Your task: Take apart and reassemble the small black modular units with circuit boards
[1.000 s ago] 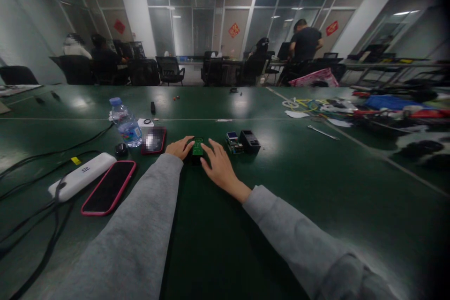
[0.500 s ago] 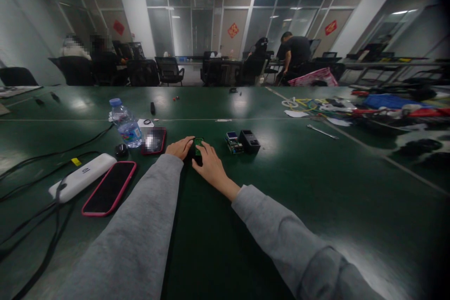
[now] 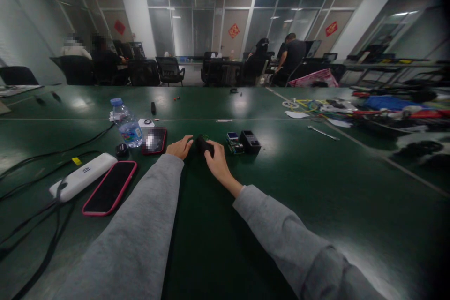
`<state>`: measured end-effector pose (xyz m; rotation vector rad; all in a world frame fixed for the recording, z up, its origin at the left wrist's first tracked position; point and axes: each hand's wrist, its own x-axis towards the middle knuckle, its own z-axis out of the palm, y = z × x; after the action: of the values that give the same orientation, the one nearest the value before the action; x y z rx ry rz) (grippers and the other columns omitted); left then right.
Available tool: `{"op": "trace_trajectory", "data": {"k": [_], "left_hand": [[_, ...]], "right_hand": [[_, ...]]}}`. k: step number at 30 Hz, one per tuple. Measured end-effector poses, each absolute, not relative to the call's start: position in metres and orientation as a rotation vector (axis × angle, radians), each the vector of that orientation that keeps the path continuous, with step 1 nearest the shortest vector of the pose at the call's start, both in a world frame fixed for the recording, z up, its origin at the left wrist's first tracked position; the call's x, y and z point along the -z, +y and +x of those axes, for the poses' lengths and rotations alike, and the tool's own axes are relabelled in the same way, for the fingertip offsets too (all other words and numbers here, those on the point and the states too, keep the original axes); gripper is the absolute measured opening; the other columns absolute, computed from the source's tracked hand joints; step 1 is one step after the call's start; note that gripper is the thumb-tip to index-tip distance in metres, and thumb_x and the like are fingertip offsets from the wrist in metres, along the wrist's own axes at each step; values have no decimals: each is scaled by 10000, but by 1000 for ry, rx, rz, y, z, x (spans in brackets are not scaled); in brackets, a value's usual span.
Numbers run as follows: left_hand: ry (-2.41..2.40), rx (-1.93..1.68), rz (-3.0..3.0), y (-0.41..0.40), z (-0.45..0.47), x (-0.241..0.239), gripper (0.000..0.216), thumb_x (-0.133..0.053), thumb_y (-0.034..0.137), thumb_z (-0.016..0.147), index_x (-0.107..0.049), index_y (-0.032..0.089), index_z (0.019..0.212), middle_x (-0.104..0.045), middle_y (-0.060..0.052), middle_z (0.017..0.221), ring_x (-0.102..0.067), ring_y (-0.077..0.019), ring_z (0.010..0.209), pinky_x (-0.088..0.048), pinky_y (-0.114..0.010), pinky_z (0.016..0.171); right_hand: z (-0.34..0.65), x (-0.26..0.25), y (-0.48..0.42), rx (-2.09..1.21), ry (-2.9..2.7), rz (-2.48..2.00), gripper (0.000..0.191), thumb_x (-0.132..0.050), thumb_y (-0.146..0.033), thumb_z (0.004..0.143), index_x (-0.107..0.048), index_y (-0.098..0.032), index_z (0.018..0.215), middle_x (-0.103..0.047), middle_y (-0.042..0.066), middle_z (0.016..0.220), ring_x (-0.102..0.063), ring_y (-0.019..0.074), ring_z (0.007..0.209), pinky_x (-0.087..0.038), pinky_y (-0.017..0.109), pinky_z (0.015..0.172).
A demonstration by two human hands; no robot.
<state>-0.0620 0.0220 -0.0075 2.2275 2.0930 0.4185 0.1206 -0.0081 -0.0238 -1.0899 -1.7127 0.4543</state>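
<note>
My right hand (image 3: pixel 217 159) is closed round a small black case (image 3: pixel 203 144), holding it tilted just over the green table. A bit of green circuit board (image 3: pixel 205 137) shows at the far end of the case; the rest is hidden. To the left, my left hand (image 3: pixel 180 148) is apart from the case with its fingers stretched forward, holding nothing. Right of my right hand, a circuit board with a small screen (image 3: pixel 234 143) sits beside an upright black housing (image 3: pixel 251 142).
On the left are a water bottle (image 3: pixel 126 124), a pink-edged phone (image 3: pixel 110 188), another phone (image 3: pixel 154 140), a white power strip (image 3: pixel 84 176) and black cables. A wrench (image 3: pixel 322 132) and a heap of cables and tools (image 3: pixel 386 108) lie on the right. Several people are at desks behind.
My right hand has closed on the black case and tilted it, so less green board shows. My left hand has come away from it. In the background, a standing person has shifted posture.
</note>
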Motion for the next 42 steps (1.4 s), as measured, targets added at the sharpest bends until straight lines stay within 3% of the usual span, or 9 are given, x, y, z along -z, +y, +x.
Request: {"op": "trace_trajectory", "data": {"k": [5,8,11,13,17,25,34,37,42], "left_hand": [[2106,-412,2207,21,-61,6,506,-153,518,961,-372,332,1377,-598,-56,1283,-630,-258,1056,-469,-400,886],[2106,-416,2211,22,-62,6,512,-148,519,961,-371,327,1379,-605,-62,1272,-629,-259,1056,-467,-401,887],[2100,-409,2218,22,-62,6,514,-146,522,960,-369,327,1380,-610,-62,1263,-632,-262,1049,-470,-402,880],[2100,-407,2224,21,-62,6,514,-143,524,960,-366,329,1380,-612,-61,1257,-634,-266,1044,-473,-404,871],[2100,-402,2225,21,-62,6,520,-134,525,959,-358,327,1385,-612,-67,1256,-636,-271,1041,-474,-411,864],[2069,-419,2239,23,-65,9,526,-139,537,955,-360,318,1379,-621,-66,1239,-640,-270,1025,-477,-407,852],[2058,-438,2260,26,-66,12,514,-151,525,961,-377,306,1368,-633,-68,1222,-642,-273,1019,-480,-398,830],[2043,-448,2266,26,-66,13,511,-153,522,964,-381,302,1365,-632,-70,1222,-637,-265,1033,-475,-392,842],[2054,-433,2264,24,-66,11,502,-158,517,967,-378,310,1368,-636,-64,1209,-638,-255,1026,-476,-384,839]], "right_hand": [[122,34,2,-639,-1614,-1146,313,-424,-238,867,-526,-171,1154,-608,106,1085,-568,226,1022,-460,400,919],[122,37,3,-626,-1619,-1150,315,-425,-280,902,-512,-164,1182,-596,117,1122,-557,234,1054,-449,414,941],[121,35,-2,-485,-1708,-1174,474,-566,-369,857,-465,-144,1262,-542,149,1200,-499,277,1125,-433,456,962],[120,32,-6,-401,-1783,-1182,561,-648,-335,796,-452,-143,1285,-521,152,1215,-478,289,1140,-436,462,961],[122,30,-6,-401,-1766,-1203,431,-594,-259,817,-511,-155,1227,-554,129,1149,-520,260,1078,-459,421,931],[139,32,10,-357,-1493,-1396,361,-424,-370,907,-592,-117,1103,-575,167,1054,-548,278,969,-446,444,881],[137,24,0,-169,-1589,-1513,440,-412,-395,935,-480,-117,1269,-517,166,1161,-472,291,1100,-404,433,922],[136,24,0,-125,-1595,-1476,509,-506,-426,890,-455,-101,1279,-511,175,1165,-472,302,1098,-415,440,919],[137,29,3,-115,-1607,-1454,477,-573,-285,815,-468,-84,1235,-524,174,1121,-494,296,1067,-448,433,893]]}}
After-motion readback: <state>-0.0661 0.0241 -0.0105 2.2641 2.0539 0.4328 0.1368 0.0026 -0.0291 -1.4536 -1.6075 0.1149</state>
